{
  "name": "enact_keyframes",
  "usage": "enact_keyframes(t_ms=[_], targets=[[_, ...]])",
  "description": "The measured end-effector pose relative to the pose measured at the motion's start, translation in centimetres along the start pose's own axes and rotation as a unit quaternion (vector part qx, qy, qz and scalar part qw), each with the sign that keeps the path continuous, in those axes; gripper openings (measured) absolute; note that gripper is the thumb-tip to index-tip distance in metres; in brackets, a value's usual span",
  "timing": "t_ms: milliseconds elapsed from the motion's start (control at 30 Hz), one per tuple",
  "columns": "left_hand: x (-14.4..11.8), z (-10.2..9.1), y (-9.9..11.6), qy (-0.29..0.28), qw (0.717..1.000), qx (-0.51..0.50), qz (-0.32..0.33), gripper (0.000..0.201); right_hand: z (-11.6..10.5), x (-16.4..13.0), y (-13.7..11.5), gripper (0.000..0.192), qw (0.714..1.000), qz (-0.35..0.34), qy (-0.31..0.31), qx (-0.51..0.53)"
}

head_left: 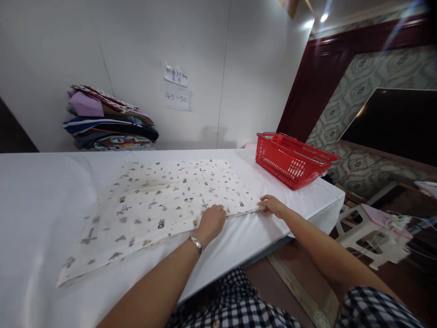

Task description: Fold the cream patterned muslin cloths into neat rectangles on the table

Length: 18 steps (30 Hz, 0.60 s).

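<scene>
A folded white cloth (170,196) with small grey, green and brown printed figures lies spread flat on the white-covered table. My left hand (213,222), with a silver bracelet at its wrist, has its fingers curled over the cloth's near edge, around the middle. At the near right corner, my right hand (271,206) pinches the same edge between thumb and fingers. The cloth's layers show along that edge. The fingertips of my left hand are partly hidden.
A red plastic basket (290,161) stands at the table's right end. Several folded fabrics form a stack (111,120) at the back left against the wall. Two paper signs (178,99) hang on the wall. A white stool (372,232) stands off to the right.
</scene>
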<state>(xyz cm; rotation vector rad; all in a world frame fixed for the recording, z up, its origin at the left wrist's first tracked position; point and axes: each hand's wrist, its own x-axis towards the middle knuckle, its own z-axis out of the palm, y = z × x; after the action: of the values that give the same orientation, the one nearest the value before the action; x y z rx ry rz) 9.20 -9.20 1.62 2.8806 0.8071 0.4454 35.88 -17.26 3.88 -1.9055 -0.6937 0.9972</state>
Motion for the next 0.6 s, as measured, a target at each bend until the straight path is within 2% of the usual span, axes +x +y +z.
enact_keyframes(t_ms=[167, 300, 367, 600], targets=[[-0.9, 0.3, -0.7, -0.002, 1.000, 0.014, -0.001, 0.021, 0.0, -0.2, 0.9, 0.029, 1.000, -0.010, -0.016, 0.009], [-3.1, -0.3, -1.8, 0.001, 0.999, 0.044, -0.017, 0.024, -0.4, -0.4, 2.5, 0.035, 0.998, -0.026, -0.044, 0.042], [-4.7, -1.0, -2.9, 0.002, 0.997, 0.066, -0.037, 0.027, -0.7, -0.2, 3.4, 0.038, 0.995, -0.040, -0.068, 0.062], [-13.0, -4.7, -7.4, -0.006, 0.979, 0.105, -0.174, 0.026, -2.2, 1.8, 5.8, 0.055, 0.998, -0.011, -0.034, 0.051]])
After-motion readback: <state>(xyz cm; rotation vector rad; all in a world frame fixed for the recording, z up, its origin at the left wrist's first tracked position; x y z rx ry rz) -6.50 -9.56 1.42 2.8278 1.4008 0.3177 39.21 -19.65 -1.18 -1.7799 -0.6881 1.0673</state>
